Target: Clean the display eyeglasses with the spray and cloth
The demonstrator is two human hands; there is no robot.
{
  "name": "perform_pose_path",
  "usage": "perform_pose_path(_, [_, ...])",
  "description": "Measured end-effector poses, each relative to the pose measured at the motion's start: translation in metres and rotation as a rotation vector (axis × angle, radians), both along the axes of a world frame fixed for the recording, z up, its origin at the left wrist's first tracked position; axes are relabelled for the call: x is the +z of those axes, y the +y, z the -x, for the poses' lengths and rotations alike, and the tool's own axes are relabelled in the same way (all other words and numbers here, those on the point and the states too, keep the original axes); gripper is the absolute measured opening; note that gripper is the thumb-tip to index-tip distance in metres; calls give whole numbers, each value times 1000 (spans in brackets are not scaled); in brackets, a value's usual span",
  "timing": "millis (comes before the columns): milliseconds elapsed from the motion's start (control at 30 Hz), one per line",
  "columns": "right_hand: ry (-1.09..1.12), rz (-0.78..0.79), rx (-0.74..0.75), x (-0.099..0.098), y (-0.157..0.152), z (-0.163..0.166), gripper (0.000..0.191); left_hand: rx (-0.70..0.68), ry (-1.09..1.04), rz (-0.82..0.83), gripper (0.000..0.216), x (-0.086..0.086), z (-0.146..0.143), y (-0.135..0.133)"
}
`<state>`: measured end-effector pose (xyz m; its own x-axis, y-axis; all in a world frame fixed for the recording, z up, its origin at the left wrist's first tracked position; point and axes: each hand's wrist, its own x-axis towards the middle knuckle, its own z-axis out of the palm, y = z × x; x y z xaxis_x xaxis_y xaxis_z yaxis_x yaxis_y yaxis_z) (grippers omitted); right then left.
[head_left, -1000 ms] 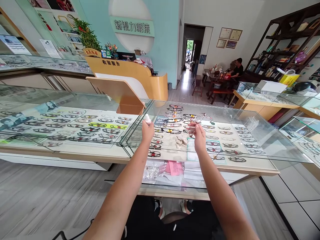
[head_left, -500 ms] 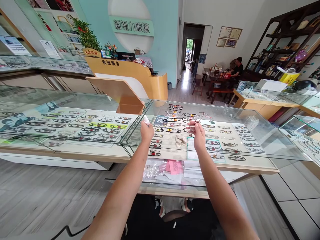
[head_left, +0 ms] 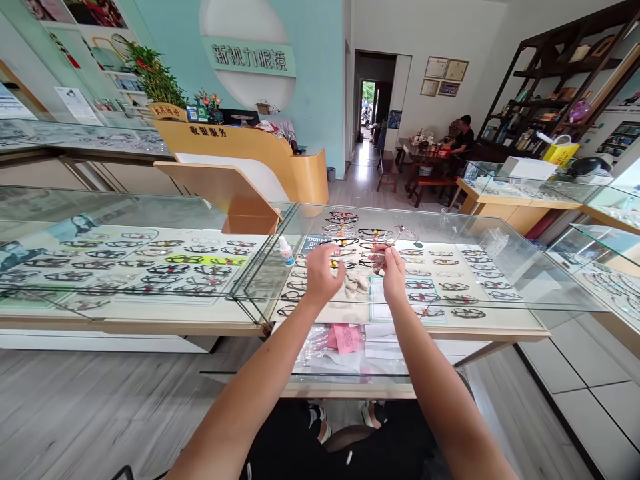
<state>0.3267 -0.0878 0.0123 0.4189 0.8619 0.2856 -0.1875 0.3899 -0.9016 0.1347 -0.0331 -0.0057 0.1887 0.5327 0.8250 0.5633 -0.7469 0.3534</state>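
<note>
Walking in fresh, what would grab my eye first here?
First, perhaps the right hand holding glasses over the display case, the left hand open beside it. A small white bottle stands left of them. Beyond, a sign with large characters spans the turquoise wall's white disc.

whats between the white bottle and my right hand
In the head view, your left hand comes first, then a crumpled cloth and eyeglass frames show before your right hand.

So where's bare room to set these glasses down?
Two likely patches of glass top: left of the white bottle, in front of the wooden stand; and between the right hand and the clear plastic. Frames there appear beneath it. Crowded: around the left hand and cloth.
</note>
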Motion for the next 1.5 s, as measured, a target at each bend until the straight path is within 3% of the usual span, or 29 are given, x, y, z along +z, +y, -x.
perform_pose_path(67, [4, -2, -1, 0, 0, 0, 36, -168, 220, 83, 31, -2, -13, -11])
perform_pose_path(133, [2, 3, 1, 0, 0, -1, 36, -249, 366, 154, 34, -7, -21, -16])
perform_pose_path(300, [-12, 17, 16, 0, -1, 0, 37, -253, 516, 296, 33, -18, -24, -14])
perform_pose_path(500, [-14, 48, 15, 2, -2, 2, 38, -253, 459, 380, 19, -14, -22, -10])
perform_pose_path(667, [-14, 52, 14, 2, -2, 2, 38, -245, 260, 482, 7, -10, -18, -9])
perform_pose_path(1000, [-41, 82, 94, 6, -8, 8, 39, -401, -639, 1028, 41, -6, -7, 17])
perform_pose_path(1200, [-89, 85, 191, 6, -10, 11, 36, -453, -861, 1120, 40, 4, 0, 19])
perform_pose_path(1500, [-165, 111, 394, 11, -15, 18, 42, -705, -985, 1195, 34, 7, 3, 19])
